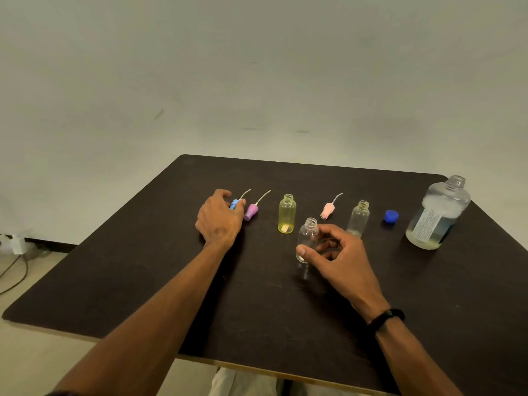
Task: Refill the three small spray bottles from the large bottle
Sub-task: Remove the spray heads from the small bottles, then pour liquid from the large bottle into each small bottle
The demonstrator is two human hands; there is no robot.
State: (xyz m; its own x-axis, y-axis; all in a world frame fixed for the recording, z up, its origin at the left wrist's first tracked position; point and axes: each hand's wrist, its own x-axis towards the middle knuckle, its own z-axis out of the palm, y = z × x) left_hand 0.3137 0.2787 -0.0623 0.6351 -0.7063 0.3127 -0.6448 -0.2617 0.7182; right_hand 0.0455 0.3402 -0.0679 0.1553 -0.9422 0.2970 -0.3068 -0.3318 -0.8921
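Observation:
Three small uncapped bottles stand on the dark table (265, 315): a yellow one (287, 214), a clear one (359, 218) and a nearer clear one (308, 238). My right hand (343, 261) holds the nearer clear bottle upright, thumb on its front and fingers curled behind it. Farther left, my left hand (218, 220) pinches the blue spray head (235, 204) lying on the table. A purple spray head (251, 212) and a pink spray head (327, 210) lie loose, dip tubes pointing away. The large bottle (437, 217) stands open at the right, partly filled with clear, foamy liquid.
The large bottle's blue cap (390, 216) lies between it and the far clear bottle. The large bottle stands close to the table's right edge. Cables and a white plug (14, 244) lie on the floor at the left. A plain wall rises behind the table.

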